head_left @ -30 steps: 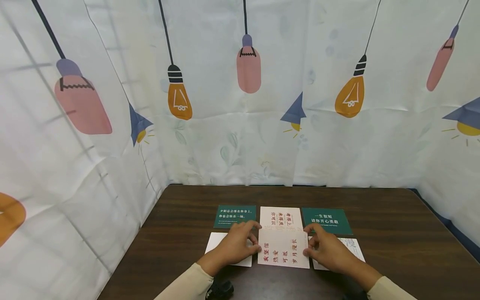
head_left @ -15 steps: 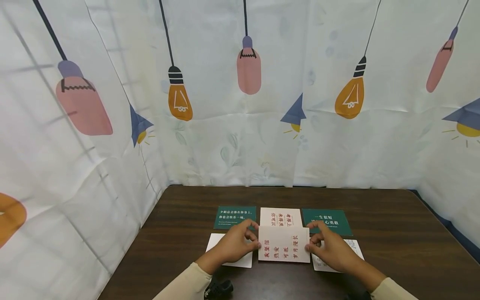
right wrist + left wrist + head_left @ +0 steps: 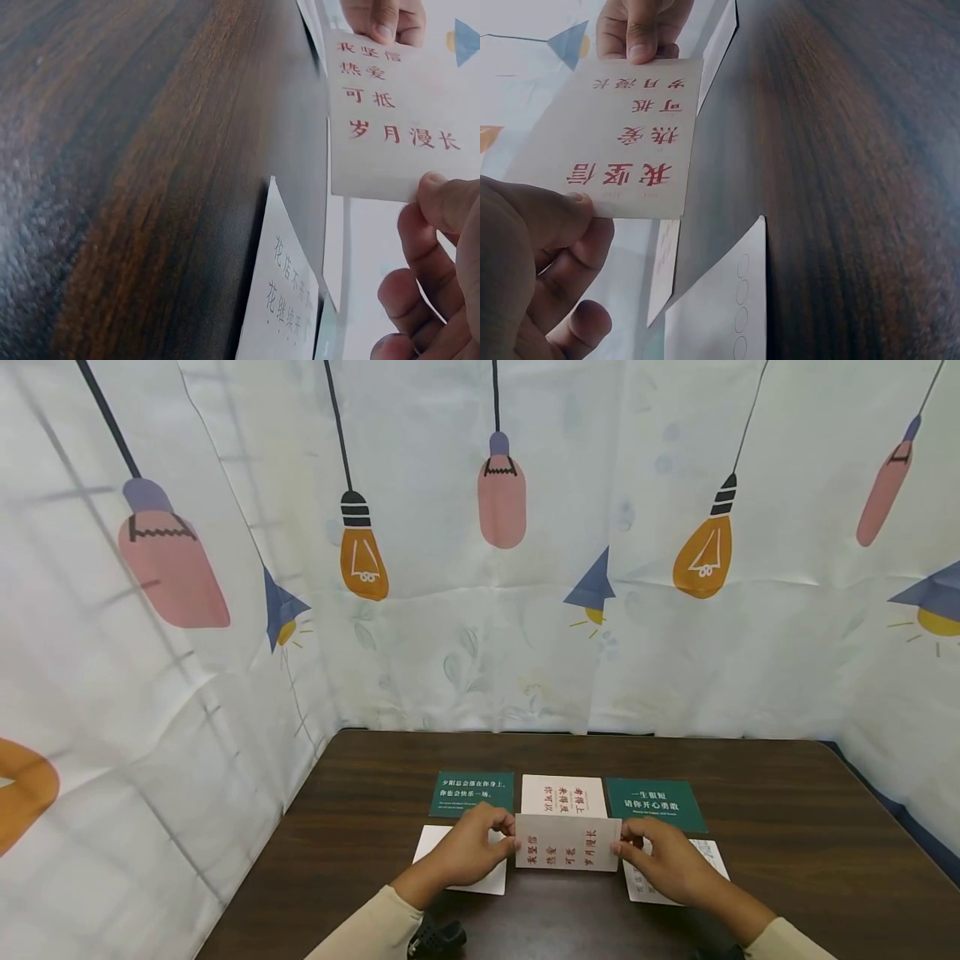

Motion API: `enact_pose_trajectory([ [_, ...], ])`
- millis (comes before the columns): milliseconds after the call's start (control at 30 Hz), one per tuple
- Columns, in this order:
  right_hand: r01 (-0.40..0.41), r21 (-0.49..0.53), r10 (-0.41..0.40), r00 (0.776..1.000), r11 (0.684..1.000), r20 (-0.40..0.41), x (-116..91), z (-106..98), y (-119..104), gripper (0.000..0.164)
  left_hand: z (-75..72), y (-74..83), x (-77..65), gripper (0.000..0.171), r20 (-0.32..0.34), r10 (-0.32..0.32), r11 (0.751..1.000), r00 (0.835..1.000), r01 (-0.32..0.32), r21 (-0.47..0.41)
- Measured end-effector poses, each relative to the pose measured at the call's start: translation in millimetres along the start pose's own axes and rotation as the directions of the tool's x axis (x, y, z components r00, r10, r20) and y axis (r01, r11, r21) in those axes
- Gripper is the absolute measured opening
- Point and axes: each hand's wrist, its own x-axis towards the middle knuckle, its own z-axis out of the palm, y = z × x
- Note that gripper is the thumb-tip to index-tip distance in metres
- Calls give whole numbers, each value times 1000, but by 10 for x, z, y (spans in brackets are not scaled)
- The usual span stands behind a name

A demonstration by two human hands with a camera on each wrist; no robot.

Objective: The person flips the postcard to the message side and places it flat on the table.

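Note:
Both hands hold one pale postcard (image 3: 567, 843) with red Chinese characters, raised and tilted above the table. My left hand (image 3: 474, 850) pinches its left edge between thumb and fingers. At the opposite edge, my right hand (image 3: 666, 860) pinches it the same way; its lower fingers curl loosely beneath in the right wrist view. Behind the held postcard (image 3: 630, 142) lies a similar pale card (image 3: 562, 793) with red writing, partly covered in the head view. A white card (image 3: 491, 883) lies under my left hand, another white card (image 3: 648, 891) under my right.
Two green cards lie in the back row, a left green card (image 3: 471, 792) and a right green card (image 3: 654, 802). All rest on a dark wood table (image 3: 360, 827). A white curtain (image 3: 465, 652) printed with lamps hangs behind and at the sides.
The held postcard has come up off the table and tilted steeper, its near edge rising. Both hands have stayed at its sides, shifting only slightly.

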Motion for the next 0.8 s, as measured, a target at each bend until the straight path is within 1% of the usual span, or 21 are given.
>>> enact_pose_trajectory([
  [100, 1, 1, -1, 1000, 1000, -1, -4, 3, -6, 12, 1, -5, 0, 16, -9, 7, 1000, 1000, -7, 0],
  [200, -16, 0, 16, 1000, 1000, 5, -7, 11, -7, 15, 1, -11, -1, 17, -10, 5, 1000, 1000, -5, -1],
  [333, -36, -10, 36, 999, 999, 0, -14, 22, -12, 11, 1, -8, -4, 15, -14, 8, 1000, 1000, -8, -9],
  [433, -12, -6, 12, 1000, 1000, -15, -22, 24, -11, 11, 1, -5, -6, 13, -18, 13, 1000, 1000, -13, -14],
  [533, 25, -6, -25, 999, 1000, -38, -33, 22, -8, 15, 6, -7, -7, 12, -26, 25, 1000, 999, -25, -9],
  [667, 72, -31, -74, 995, 997, -71, -54, 26, 11, 18, 10, -14, -11, 12, -34, 45, 999, 998, -45, -8],
  [800, 99, -21, -101, 991, 995, -83, -75, 30, 33, 7, 6, -23, -27, 14, -21, 42, 999, 999, -43, -11],
])
